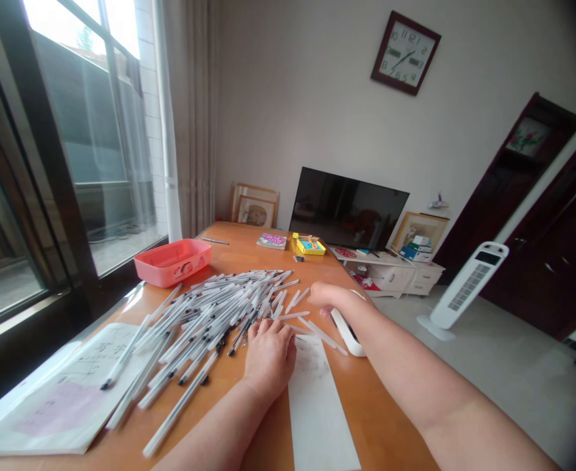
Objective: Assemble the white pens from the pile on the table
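Note:
A large heap of clear ballpoint pens with black tips (209,314) lies spread over the wooden table (249,252). My left hand (270,353) rests palm down at the heap's near edge, its fingers curled over some pens beside a white paper strip (317,405). Farther right, my right hand (328,297) reaches across the table with its fingers bent near a few loose pens (317,330); whether it holds one is unclear. A white flat device (347,332) lies under my right forearm.
A pink plastic tray (173,261) sits beyond the pens at the left. An open exercise book (67,392) lies at the near left corner. Small books and a yellow box (309,245) are at the far end. A white tower fan (465,291) stands on the floor.

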A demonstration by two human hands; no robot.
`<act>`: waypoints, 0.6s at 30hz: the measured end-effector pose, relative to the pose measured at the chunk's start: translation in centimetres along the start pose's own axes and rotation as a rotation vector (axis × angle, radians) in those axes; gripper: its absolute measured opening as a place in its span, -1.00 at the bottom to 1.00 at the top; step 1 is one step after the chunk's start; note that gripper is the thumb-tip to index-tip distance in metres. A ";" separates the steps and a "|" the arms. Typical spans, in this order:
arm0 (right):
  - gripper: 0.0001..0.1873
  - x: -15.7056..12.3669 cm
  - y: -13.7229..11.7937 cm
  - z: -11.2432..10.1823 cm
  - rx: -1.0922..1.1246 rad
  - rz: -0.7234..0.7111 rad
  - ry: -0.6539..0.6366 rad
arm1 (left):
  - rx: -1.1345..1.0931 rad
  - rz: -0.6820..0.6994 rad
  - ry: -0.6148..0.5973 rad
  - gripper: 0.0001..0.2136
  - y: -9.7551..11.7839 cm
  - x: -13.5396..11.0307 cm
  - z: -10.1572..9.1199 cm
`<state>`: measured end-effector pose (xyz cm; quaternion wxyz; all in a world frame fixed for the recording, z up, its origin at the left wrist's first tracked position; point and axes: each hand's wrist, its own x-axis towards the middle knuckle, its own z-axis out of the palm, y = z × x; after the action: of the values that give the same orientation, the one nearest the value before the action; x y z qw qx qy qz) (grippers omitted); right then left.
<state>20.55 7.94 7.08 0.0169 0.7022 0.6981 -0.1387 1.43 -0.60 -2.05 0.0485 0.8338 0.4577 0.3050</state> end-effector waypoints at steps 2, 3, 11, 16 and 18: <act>-0.65 -0.6 0.7 0.4 -0.048 0.043 -0.107 | -0.009 0.018 -0.021 -0.82 0.1 -0.1 0.0; -0.70 -0.8 1.1 0.8 -0.071 0.055 -0.153 | -0.016 0.036 -0.035 -0.83 0.2 -0.1 0.0; -0.74 -1.2 2.4 5.2 -0.095 -0.062 -0.083 | 0.019 0.087 -0.157 -0.79 0.5 -0.4 0.0; -0.69 -0.6 1.4 6.5 -0.013 -0.197 -0.031 | 0.090 0.043 -0.141 -0.83 0.2 -0.5 -0.3; -0.67 -0.2 0.5 6.8 0.024 -0.256 -0.031 | 0.113 0.020 -0.138 -0.83 0.0 -0.5 -0.3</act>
<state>19.89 6.25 0.53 0.0016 0.6054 0.7799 -0.1587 1.06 -1.04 -2.00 0.0299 0.8586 0.4615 0.2209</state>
